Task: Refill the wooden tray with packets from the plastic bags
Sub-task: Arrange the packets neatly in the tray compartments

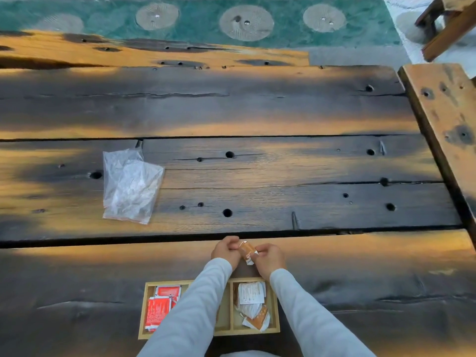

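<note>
Both the left grip [226,249] and right grip [270,257] pinch one orange packet [247,251] just beyond the wooden tray [246,331], the plastic bags [131,186] lying farther beyond-left, so next it likely belongs in the tray's right compartment among its like.

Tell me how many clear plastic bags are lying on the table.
2, overlapping left of centre on the table: the lower bag farther back, the upper bag lying partly over it. More could hide beneath.
</note>
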`<state>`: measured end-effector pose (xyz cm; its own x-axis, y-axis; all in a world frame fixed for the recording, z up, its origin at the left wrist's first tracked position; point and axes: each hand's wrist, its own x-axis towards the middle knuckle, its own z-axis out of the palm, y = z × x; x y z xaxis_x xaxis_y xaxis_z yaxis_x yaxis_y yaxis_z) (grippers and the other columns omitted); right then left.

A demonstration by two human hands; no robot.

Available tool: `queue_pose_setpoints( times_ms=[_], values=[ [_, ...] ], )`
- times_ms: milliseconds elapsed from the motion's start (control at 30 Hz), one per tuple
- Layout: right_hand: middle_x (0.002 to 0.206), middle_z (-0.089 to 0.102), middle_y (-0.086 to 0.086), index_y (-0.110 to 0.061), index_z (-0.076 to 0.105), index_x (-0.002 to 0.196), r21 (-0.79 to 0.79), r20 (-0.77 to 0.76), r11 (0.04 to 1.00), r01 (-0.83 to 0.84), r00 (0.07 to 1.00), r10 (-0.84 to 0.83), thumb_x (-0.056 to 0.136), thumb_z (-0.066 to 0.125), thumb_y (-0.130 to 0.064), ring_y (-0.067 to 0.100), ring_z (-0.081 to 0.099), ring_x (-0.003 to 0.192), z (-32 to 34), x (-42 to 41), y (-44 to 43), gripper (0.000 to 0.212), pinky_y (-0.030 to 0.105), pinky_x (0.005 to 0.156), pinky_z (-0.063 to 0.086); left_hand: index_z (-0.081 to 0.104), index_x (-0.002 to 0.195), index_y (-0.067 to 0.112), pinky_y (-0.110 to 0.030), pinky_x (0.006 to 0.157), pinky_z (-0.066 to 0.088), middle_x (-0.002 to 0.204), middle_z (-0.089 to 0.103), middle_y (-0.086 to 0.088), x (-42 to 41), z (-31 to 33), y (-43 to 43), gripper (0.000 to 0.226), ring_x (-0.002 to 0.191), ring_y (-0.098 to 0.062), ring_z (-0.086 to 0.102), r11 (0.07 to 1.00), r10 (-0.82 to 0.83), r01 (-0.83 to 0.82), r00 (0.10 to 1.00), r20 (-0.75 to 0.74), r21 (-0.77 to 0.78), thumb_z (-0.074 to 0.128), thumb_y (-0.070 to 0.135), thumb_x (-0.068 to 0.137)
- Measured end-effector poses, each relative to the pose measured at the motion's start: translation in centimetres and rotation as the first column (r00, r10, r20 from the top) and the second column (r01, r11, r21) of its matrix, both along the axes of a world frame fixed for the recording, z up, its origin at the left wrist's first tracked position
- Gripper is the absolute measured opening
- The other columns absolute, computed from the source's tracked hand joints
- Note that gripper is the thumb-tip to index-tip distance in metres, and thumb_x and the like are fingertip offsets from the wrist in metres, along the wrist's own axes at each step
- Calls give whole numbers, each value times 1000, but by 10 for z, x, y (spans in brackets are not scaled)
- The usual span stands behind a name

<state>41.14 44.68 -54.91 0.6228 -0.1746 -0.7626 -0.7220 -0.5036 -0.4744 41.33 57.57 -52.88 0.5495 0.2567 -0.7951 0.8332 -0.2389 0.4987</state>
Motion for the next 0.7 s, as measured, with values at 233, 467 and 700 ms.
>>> queue_pose_setpoints(
  times_ms=[233,467,700],
  values=[
    [103,76,10,-17,74,99,214,16,972,92,995,-98,92,68,-8,23,74,95,9,1,-6,12,36,83,65,67,104,27,-41,96,56,98,72,-1,-6,8,14,31,98,-21,67,998,-13,16,998,57,-56,79,15,78],
    [104,75,16,-11,71,100,324,34,944,66,996,-81,91,69,-5,22,76,75,35,-24,-24,11,27,67,63,69,93,17,-17,53,54,79,71,-8,-34,35,22,21,66,-16,64,995,18,-3,990,142,-101,72,0,81],
    [89,79,15,-10,72,97,347,97,937,-33,995,-1,90,72,-9,23,75,70,55,-50,-36,7,40,77,66,72,96,16,-30,72,58,81,75,-7,-70,46,19,20,74,-18,70,996,9,8,981,195,-86,79,8,79]
  ],
)
